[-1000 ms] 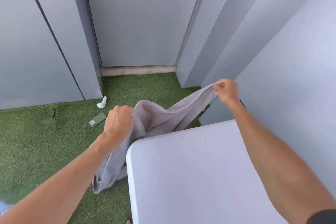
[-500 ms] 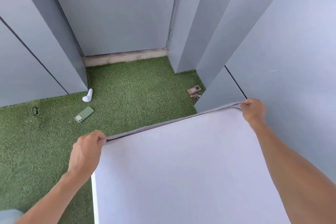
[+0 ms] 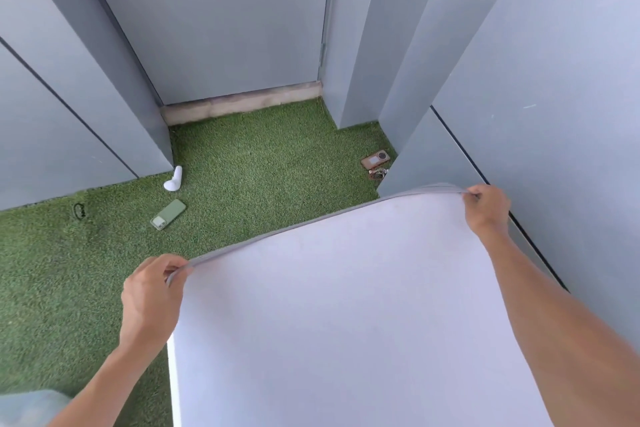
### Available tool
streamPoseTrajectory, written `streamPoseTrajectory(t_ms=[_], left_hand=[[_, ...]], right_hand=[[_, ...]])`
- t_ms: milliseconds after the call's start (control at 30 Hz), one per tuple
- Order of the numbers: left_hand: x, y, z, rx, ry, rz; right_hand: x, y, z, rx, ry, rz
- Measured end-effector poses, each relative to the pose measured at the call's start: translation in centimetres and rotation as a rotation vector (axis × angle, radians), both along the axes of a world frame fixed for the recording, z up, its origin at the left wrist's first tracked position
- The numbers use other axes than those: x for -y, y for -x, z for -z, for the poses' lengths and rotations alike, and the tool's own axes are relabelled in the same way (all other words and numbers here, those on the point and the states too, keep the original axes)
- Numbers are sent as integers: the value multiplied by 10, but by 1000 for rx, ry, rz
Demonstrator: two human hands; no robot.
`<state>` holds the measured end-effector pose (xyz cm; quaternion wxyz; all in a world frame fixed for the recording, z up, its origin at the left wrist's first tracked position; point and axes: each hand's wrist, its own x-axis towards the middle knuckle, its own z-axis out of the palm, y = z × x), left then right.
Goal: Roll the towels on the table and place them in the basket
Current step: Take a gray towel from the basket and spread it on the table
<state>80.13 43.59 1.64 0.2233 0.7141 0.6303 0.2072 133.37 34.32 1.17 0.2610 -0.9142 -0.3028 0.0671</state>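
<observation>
The left hand [image 3: 152,298] has its fingers and thumb curled round one far corner of the towel [image 3: 346,305], pinching the hem just off the near-left side of the cloth. From there the gripped edge runs up and to the right as a taut, slightly bowed line, so the towel's held edge lies crosswise between the two hands and the sheet spreads back from it toward the person. It covers nearly all of the table [image 3: 174,388], of which only a thin white strip shows at the left. Whether the cloth lies flat on the top or is lifted just clear of it I cannot tell. At the far-right corner the right hand [image 3: 486,210] pinches the other end of that edge, further from the body than the left. By my reckoning the roll has not begun, and the next move would draw this far edge back along the towel's length. No basket is visible from here.
</observation>
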Motion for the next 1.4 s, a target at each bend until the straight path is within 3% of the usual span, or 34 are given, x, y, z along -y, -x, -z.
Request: streamPoseTrajectory(t_ms=[300,700,1133,1400], left_hand=[[46,15,-2,2,-18,-100],[112,34,11,71,-51,-95],[241,57,27,140,-116,-87],[363,72,32,236,-138,-103]], right_hand=[[25,-5,9,97,49,-10],[95,1,11,44,21,25],[228,34,7,11,-48,141],[366,54,14,-11,-35,211]])
